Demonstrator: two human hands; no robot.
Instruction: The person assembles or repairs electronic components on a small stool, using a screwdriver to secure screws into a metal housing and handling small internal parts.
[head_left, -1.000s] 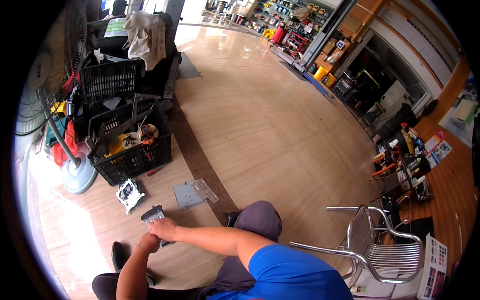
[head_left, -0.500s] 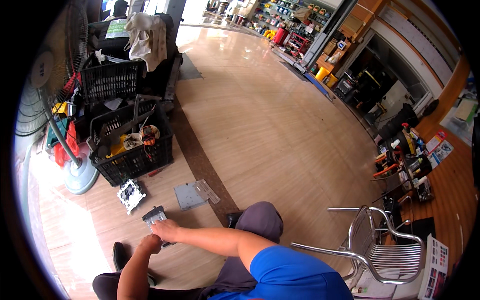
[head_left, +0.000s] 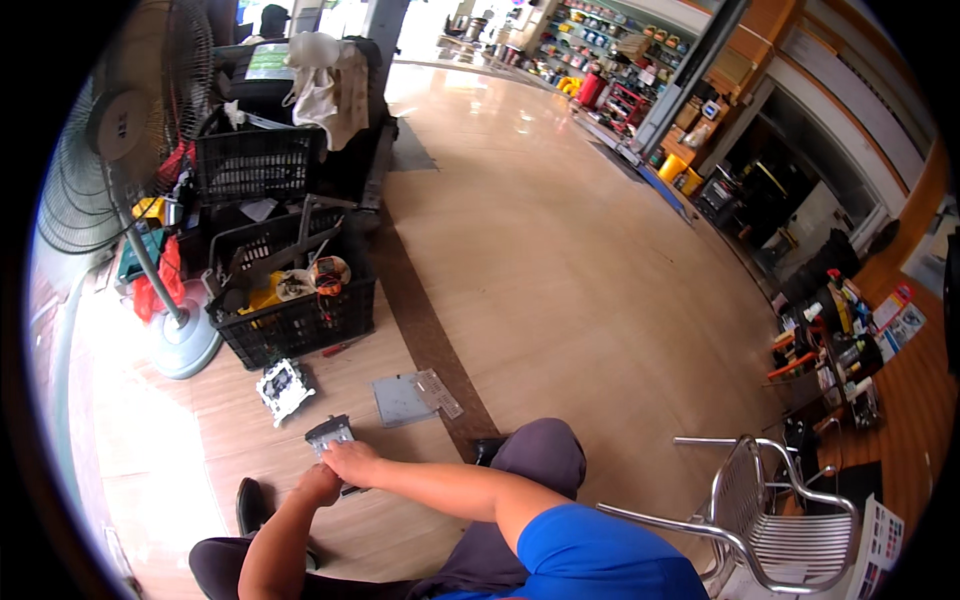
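A flat silver-and-dark metal unit (head_left: pixel 328 431), box-like with a black far edge, is between my feet, low in front of me. My right hand (head_left: pixel 350 463) lies across its near part, fingers curled over it. Tight against the right hand, my left hand (head_left: pixel 320 484) is closed like a fist at the unit's near left side. What the left fingers hold is hidden. Beyond the unit, a white-framed mechanism (head_left: pixel 285 390) with a dark middle sits on the floor. To its right lie a grey metal plate (head_left: pixel 400 400) and a narrower perforated plate (head_left: pixel 438 393), their edges meeting.
A black crate (head_left: pixel 290 320) of tools, with a multimeter (head_left: pixel 328 275) on top, stands ahead left. Beside it is a pedestal fan (head_left: pixel 185 345). A red-handled tool (head_left: pixel 338 349) lies near the crate. A metal chair (head_left: pixel 790 535) stands at the right, by a wooden counter (head_left: pixel 890 400).
The whole view has shifted, so everything sits further right in the picture. Both hands stay together at the metal unit, with little change in their grip.
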